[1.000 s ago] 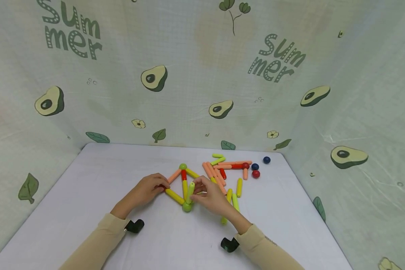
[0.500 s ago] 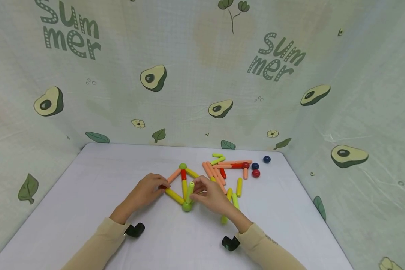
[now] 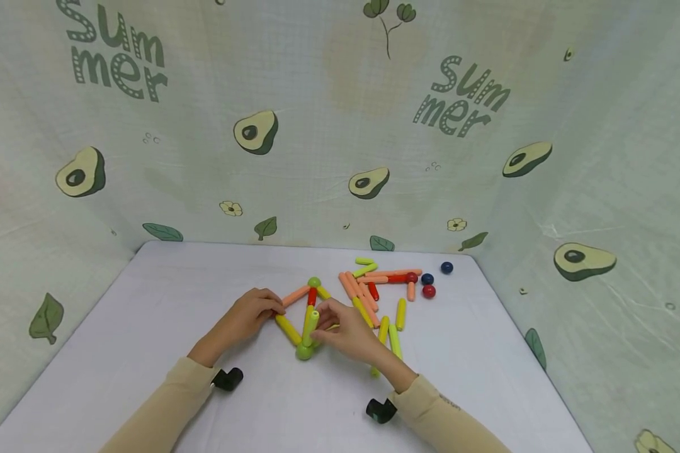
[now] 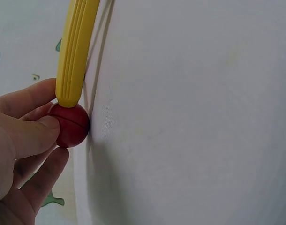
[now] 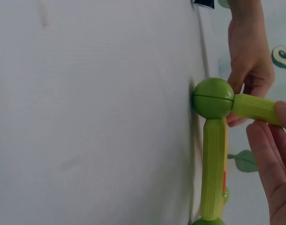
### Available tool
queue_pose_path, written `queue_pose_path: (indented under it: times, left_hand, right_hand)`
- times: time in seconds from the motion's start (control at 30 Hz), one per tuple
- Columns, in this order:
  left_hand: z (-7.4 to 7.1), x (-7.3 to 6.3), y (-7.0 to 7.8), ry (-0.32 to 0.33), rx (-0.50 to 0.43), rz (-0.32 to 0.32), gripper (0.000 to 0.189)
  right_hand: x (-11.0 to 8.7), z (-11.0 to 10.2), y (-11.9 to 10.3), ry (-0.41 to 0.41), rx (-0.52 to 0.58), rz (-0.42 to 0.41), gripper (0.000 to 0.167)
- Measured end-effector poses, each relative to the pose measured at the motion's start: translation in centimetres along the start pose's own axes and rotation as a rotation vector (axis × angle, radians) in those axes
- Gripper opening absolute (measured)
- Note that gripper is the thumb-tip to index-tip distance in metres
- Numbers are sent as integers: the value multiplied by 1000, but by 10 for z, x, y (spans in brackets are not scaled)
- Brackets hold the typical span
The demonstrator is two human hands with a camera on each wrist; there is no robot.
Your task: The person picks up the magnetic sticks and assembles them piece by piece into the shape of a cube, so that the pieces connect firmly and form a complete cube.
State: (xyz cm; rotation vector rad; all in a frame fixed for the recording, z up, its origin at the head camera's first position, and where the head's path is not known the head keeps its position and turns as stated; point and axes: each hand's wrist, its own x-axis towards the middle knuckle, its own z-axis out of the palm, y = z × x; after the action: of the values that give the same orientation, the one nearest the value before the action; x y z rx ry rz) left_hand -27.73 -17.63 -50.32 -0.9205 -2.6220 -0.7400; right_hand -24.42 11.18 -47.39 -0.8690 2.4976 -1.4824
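Observation:
My left hand pinches a red ball, a corner of a flat frame of rods and balls. From that ball a yellow rod runs to the near green ball, and an orange rod leads toward the far green ball. A red-and-yellow middle bar, with its red piece at the far end, spans the two green balls. Out of the near one a short lime-green rod stands up, slightly tilted, between the thumb and fingers of my right hand. That hand hides the frame's right side.
Loose orange rods, yellow rods and lime rods lie to the right. Beyond them are a red ball and dark blue balls. A patterned cloth hangs behind the table.
The frame has turned a little: its near green ball, with the upright rod and my right hand, has shifted left, and its far green ball slightly right. My left hand has barely moved.

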Motion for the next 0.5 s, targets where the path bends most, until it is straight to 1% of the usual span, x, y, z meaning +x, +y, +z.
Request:
queue_pose_path:
  times: [0.17, 0.4, 0.5]
  left_hand:
    - [1, 1, -3, -2, -7, -5, 25]
    - [1, 1, -3, -1, 1, -18, 23]
    - [1, 0, 0, -9, 17, -61, 21]
  right_hand:
    - [-1, -1, -2, 4, -29, 10, 31]
    - [-1, -6, -8, 22, -14, -16, 30]
    - [0, -7, -8, 23, -18, -17, 29]
